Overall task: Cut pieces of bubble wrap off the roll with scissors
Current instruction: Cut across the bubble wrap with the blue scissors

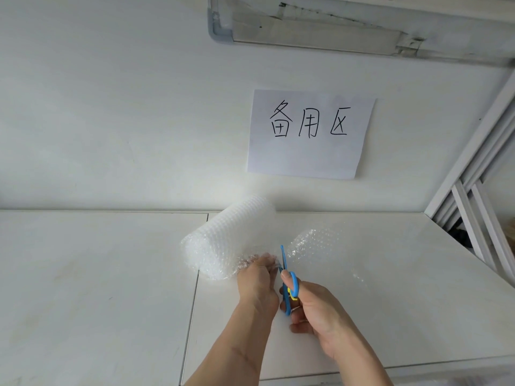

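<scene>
A roll of clear bubble wrap [228, 235] lies on the white table, its far end near the wall. A loose sheet [320, 243] runs from it to the right, flat on the table. My left hand [257, 280] presses on the wrap at the near end of the roll, fingers pinching the sheet. My right hand [315, 313] holds blue scissors with yellow trim [288, 285], thumb through the upper loop. The blades point away from me into the sheet, just right of my left fingers.
A white table [97, 288] made of two tops with a seam between them stands against a white wall. A paper sign [309, 133] with handwritten characters hangs above. A white metal rack [479, 218] stands at the right edge.
</scene>
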`<action>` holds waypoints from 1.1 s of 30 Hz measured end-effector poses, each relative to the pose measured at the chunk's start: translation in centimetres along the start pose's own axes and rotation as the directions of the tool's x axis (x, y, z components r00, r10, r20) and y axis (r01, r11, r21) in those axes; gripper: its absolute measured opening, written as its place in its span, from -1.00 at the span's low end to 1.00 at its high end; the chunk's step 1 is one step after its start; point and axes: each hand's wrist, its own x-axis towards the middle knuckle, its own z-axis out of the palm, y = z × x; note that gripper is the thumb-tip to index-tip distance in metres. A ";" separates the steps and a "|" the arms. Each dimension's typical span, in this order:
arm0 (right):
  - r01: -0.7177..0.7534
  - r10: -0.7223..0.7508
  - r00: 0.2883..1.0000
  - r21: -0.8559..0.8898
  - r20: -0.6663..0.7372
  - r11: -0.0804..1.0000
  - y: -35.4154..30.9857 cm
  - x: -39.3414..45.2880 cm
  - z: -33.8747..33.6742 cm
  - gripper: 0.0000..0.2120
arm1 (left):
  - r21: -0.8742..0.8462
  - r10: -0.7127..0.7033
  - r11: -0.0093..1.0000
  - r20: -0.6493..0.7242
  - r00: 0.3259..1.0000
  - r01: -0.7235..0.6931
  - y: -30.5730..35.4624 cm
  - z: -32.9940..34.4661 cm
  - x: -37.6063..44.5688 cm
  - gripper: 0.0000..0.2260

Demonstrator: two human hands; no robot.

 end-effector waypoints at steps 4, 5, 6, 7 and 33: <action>-0.008 0.006 0.998 -0.047 -0.058 0.999 -0.3 -0.1 -0.1 -0.54 | 0.170 -0.025 0.985 -0.007 1.000 0.026 0.7 0.5 0.2 -0.89; -0.013 0.009 0.997 -0.054 -0.072 0.998 -0.3 -0.1 0.0 -0.52 | 0.216 -0.029 0.976 -0.003 1.000 0.029 0.9 0.5 0.4 -0.86; -0.018 0.013 0.996 -0.057 -0.086 0.998 -0.4 0.0 0.0 -0.50 | 0.261 -0.033 0.965 0.003 0.999 0.032 1.0 0.6 0.5 -0.84; -0.022 0.016 0.995 -0.059 -0.098 0.998 -0.4 0.1 0.0 -0.50 | 0.288 -0.040 0.957 0.006 0.999 0.037 1.2 0.8 0.6 -0.83; -0.006 0.000 0.997 -0.072 -0.081 0.997 -0.8 1.3 -0.5 -0.52 | 0.039 -0.090 0.995 0.008 0.996 0.090 -0.4 2.8 0.8 -0.85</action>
